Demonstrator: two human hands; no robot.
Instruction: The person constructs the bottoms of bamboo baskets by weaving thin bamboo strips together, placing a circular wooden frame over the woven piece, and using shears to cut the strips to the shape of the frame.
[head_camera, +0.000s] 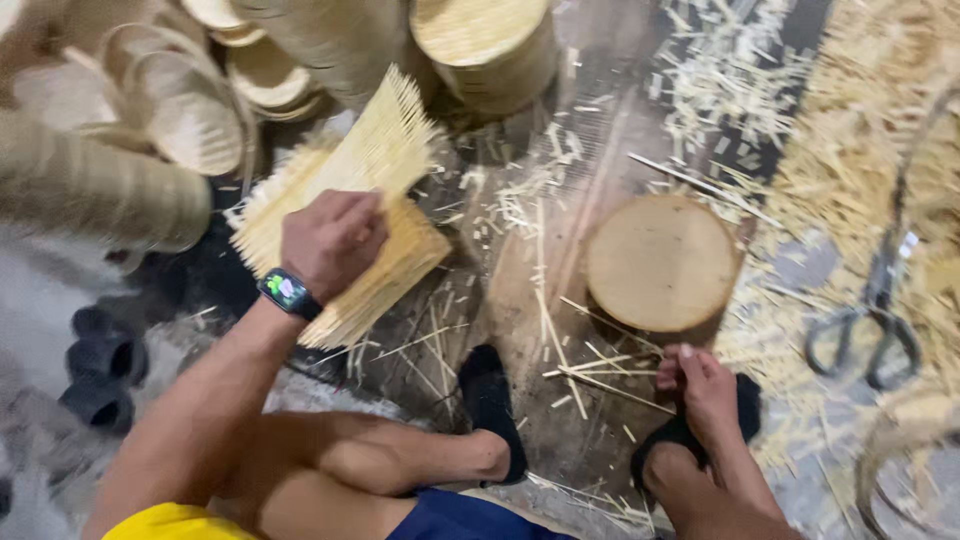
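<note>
My left hand (332, 240), with a dark watch at the wrist, grips a square woven bamboo mat (385, 145) and lifts one edge of it off a stack of similar mats (400, 265) on the floor. My right hand (702, 385) rests low by my black-socked foot, its fingers closed around a thin bamboo sliver (610, 385). A round wooden block (660, 262) lies on the floor just beyond the right hand. My other socked foot (490, 405) sits between the two hands.
Stacks of round woven bamboo trays (490, 45) and loose round trays (190, 120) stand at the back. Large scissors (870, 320) lie at the right among bamboo shavings (860, 170). Loose bamboo slivers litter the floor. Black rings (100, 375) sit at the left.
</note>
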